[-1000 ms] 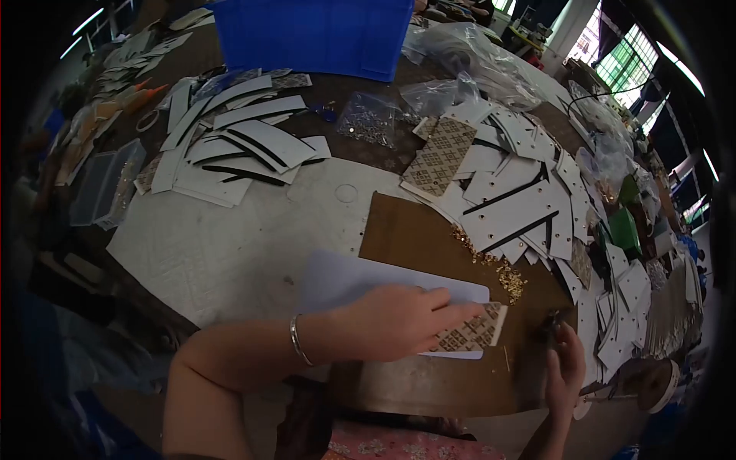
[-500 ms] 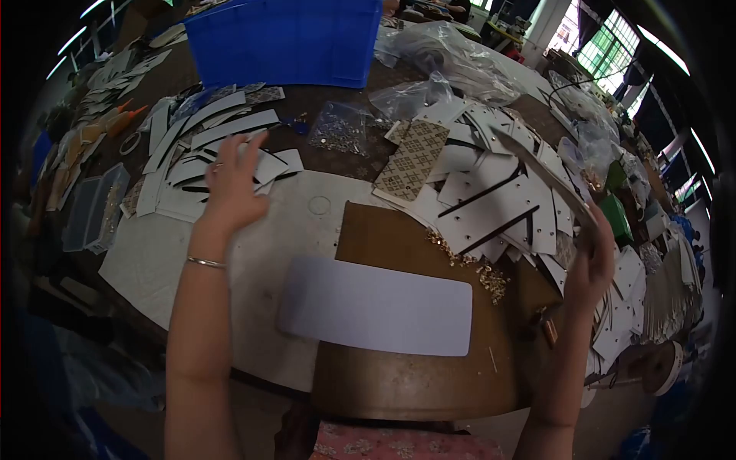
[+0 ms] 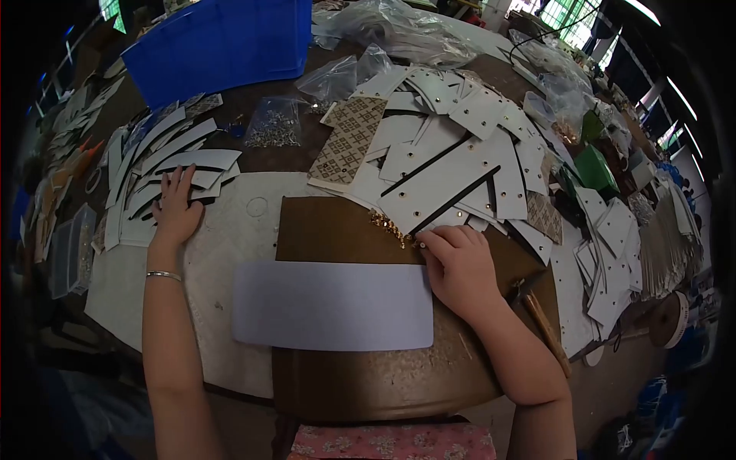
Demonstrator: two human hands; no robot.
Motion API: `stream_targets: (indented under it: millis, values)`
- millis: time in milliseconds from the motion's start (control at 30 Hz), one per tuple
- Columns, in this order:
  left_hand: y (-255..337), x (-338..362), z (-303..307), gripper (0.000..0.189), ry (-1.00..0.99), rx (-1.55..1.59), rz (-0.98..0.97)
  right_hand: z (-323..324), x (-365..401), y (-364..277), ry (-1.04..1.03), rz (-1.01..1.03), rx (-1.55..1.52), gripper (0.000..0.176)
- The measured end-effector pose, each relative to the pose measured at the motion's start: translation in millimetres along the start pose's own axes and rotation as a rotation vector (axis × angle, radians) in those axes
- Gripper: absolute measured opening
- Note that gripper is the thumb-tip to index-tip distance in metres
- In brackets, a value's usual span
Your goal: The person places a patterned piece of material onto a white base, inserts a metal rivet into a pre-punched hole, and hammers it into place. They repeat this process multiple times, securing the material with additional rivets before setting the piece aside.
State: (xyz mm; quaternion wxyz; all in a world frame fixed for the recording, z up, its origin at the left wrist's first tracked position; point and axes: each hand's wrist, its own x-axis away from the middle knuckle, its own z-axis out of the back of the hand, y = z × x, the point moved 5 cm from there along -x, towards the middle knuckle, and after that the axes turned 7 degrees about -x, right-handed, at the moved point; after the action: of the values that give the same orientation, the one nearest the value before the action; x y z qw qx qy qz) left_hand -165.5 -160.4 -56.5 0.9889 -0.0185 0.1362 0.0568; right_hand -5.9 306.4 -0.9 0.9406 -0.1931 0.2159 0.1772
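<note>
Worktable under a pale covering (image 3: 218, 230), with a brown board (image 3: 330, 234) at the near edge and a blue bin (image 3: 218, 54) at the far side. One white panel (image 3: 333, 307), lying flat across the board, left end overhanging onto the covering. Left hand (image 3: 176, 211): fingers spread apart, on a pile of white strips (image 3: 199, 159). Right hand (image 3: 464, 268): thumb and fingertips close together beside small gold fittings (image 3: 387, 225); whether gripping one, cannot tell. One wooden-handled hammer (image 3: 543, 318), beside the right forearm.
</note>
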Motion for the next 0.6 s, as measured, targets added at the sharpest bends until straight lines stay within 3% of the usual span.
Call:
stream_targets:
  millis: [200, 267, 300, 367, 500, 600]
  values:
    - [14, -8, 25, 0.084, -0.067, 0.074, 0.071, -5, -1, -1, 0.003, 0.048, 0.016, 0.026]
    - [32, -6, 31, 0.083, -0.244, -0.061, 0.094, -7, -2, -3, 0.0, 0.048, 0.011, 0.025]
    - [31, -6, 27, 0.083, -0.245, -0.065, 0.091, -7, -2, -3, 0.001, 0.045, 0.009, 0.025]
    - [30, -8, 23, 0.08, -0.018, -0.071, 0.05, -7, -3, -3, -0.03, 0.061, 0.009, 0.024]
    - [36, -11, 24, 0.083, -0.131, -0.002, 0.032, -5, -2, -3, -0.069, 0.094, -0.024, 0.023]
    - [41, -17, 30, 0.087, -0.107, 0.043, 0.065, -8, -3, -4, -0.077, 0.097, 0.004, 0.022]
